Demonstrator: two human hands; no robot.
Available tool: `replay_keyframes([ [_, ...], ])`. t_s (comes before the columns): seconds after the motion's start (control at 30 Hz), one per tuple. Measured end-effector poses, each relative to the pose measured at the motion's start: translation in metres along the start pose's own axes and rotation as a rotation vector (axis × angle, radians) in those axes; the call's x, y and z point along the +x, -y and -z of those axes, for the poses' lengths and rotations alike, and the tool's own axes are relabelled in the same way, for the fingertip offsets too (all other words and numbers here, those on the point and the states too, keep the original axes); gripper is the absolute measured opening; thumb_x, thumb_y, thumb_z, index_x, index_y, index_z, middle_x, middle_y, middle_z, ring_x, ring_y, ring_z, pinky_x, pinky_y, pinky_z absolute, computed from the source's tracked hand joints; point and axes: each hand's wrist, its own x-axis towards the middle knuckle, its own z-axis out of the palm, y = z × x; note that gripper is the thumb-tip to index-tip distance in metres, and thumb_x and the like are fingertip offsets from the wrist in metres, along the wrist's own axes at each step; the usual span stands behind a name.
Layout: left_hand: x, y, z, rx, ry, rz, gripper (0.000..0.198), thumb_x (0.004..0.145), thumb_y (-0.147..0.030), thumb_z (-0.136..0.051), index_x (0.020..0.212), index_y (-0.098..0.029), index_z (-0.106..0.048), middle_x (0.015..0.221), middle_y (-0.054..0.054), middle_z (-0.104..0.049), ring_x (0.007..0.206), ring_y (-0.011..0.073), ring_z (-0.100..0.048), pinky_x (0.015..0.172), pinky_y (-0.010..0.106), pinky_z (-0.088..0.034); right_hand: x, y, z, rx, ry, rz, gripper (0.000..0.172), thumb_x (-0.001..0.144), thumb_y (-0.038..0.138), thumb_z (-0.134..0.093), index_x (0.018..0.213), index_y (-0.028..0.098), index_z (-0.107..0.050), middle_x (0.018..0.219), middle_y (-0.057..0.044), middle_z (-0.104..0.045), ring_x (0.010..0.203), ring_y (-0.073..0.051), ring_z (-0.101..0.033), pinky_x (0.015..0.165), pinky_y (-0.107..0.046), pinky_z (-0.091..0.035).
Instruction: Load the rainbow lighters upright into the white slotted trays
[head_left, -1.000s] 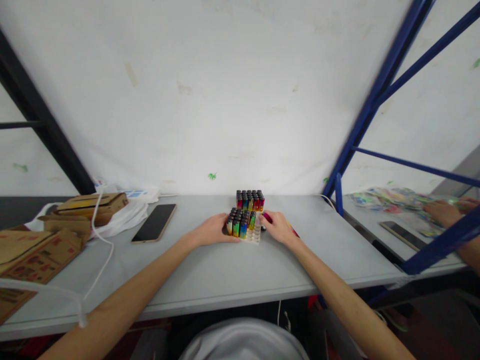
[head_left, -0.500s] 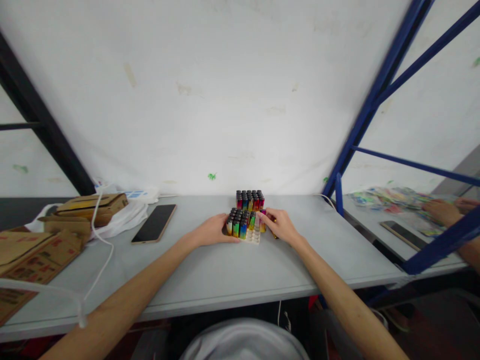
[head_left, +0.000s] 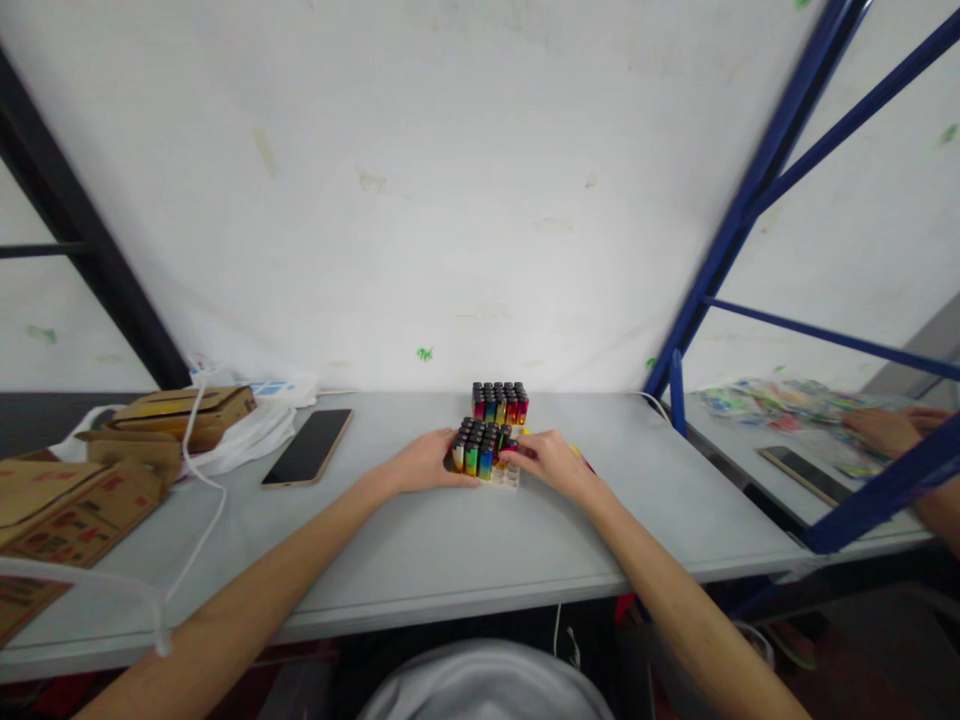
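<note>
Several lighters (head_left: pixel 471 458) with black tops and rainbow-coloured bodies stand upright in the left part of a pale tray (head_left: pixel 505 479) with round holes. My left hand (head_left: pixel 433 461) is closed around the left side of this group, thumb at the front edge. My right hand (head_left: pixel 551 462) reaches over the tray's right side, its fingertips pinched on a reddish lighter (head_left: pixel 510 446) beside the standing ones. Yellow and red lighters (head_left: pixel 582 459) show partly behind my right hand; whether they lie on the table or in the palm is hidden.
Behind the tray stands a second block of lighters (head_left: pixel 500 403). A phone (head_left: pixel 309 447) lies to the left, near cardboard boxes (head_left: pixel 82 520) and a white cable (head_left: pixel 217 490). Blue shelf posts (head_left: pixel 739 230) rise at right; beyond them are another person's hands (head_left: pixel 885 430) and plastic packets.
My right hand has shifted slightly left over the tray. The yellow and pink lighter it held upright at the tray's right is no longer seen there; a reddish one is at its fingertips. My left hand stays put.
</note>
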Motion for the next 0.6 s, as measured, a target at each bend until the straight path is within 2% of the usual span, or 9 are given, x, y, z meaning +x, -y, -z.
replay_keyframes([
  [0.2, 0.0, -0.002, 0.001, 0.018, 0.025, 0.016, 0.069, 0.073, -0.066, -0.084, 0.124, -0.022, -0.07, 0.125, 0.01, -0.076, 0.112, 0.0341, -0.071, 0.102, 0.041, -0.055, 0.005, 0.005, -0.007, 0.023, -0.006, -0.013, 0.053, 0.1, 0.061, -0.061, 0.066, 0.02, -0.063, 0.062, -0.002, -0.062, 0.056, -0.015, -0.05, 0.06, -0.027, -0.032],
  [0.3, 0.0, 0.0, 0.001, 0.013, 0.021, 0.007, 0.071, 0.074, -0.066, -0.083, 0.128, -0.022, -0.069, 0.125, 0.01, -0.075, 0.114, 0.0344, -0.07, 0.103, 0.042, -0.055, 0.001, -0.003, 0.004, 0.039, -0.034, 0.0, 0.058, 0.106, 0.06, -0.046, 0.07, 0.02, -0.065, 0.065, -0.003, -0.065, 0.059, -0.016, -0.054, 0.063, -0.027, -0.035],
  [0.37, 0.001, 0.002, 0.0, 0.013, 0.021, 0.001, 0.073, 0.074, -0.067, -0.083, 0.129, -0.022, -0.068, 0.126, 0.011, -0.075, 0.114, 0.0356, -0.07, 0.103, 0.044, -0.055, -0.002, -0.016, 0.016, -0.039, -0.12, -0.049, 0.061, 0.111, 0.053, -0.033, 0.072, 0.02, -0.067, 0.065, -0.004, -0.065, 0.061, -0.017, -0.056, 0.066, -0.028, -0.037],
  [0.4, 0.001, 0.002, 0.0, 0.014, 0.022, 0.002, 0.073, 0.074, -0.067, -0.083, 0.129, -0.021, -0.068, 0.125, 0.012, -0.074, 0.114, 0.0363, -0.07, 0.103, 0.044, -0.055, -0.004, -0.025, 0.022, -0.097, -0.173, -0.102, 0.059, 0.112, 0.05, -0.032, 0.076, 0.02, -0.068, 0.065, -0.004, -0.066, 0.063, -0.018, -0.059, 0.067, -0.028, -0.038],
  [0.47, 0.0, 0.001, 0.0, 0.018, 0.025, 0.009, 0.074, 0.073, -0.068, -0.083, 0.127, -0.02, -0.069, 0.124, 0.013, -0.074, 0.114, 0.0371, -0.07, 0.103, 0.045, -0.055, -0.007, -0.046, 0.034, -0.212, -0.215, -0.223, 0.044, 0.109, 0.044, -0.042, 0.089, 0.019, -0.072, 0.072, -0.006, -0.071, 0.066, -0.02, -0.062, 0.068, -0.029, -0.04],
  [0.53, 0.0, 0.0, 0.001, 0.021, 0.025, 0.017, 0.073, 0.073, -0.069, -0.083, 0.127, -0.02, -0.069, 0.124, 0.013, -0.074, 0.114, 0.0368, -0.07, 0.104, 0.044, -0.055, -0.01, -0.066, 0.043, -0.294, -0.212, -0.367, 0.028, 0.105, 0.034, -0.052, 0.098, 0.017, -0.073, 0.079, -0.009, -0.076, 0.07, -0.021, -0.066, 0.069, -0.029, -0.041],
  [0.6, 0.0, 0.0, 0.001, 0.022, 0.023, 0.019, 0.074, 0.074, -0.069, -0.083, 0.127, -0.021, -0.069, 0.126, 0.012, -0.074, 0.115, 0.0361, -0.07, 0.104, 0.043, -0.055, -0.012, -0.081, 0.049, -0.342, -0.188, -0.447, 0.026, 0.103, 0.031, -0.055, 0.098, 0.015, -0.074, 0.084, -0.012, -0.078, 0.075, -0.022, -0.069, 0.071, -0.029, -0.043],
])
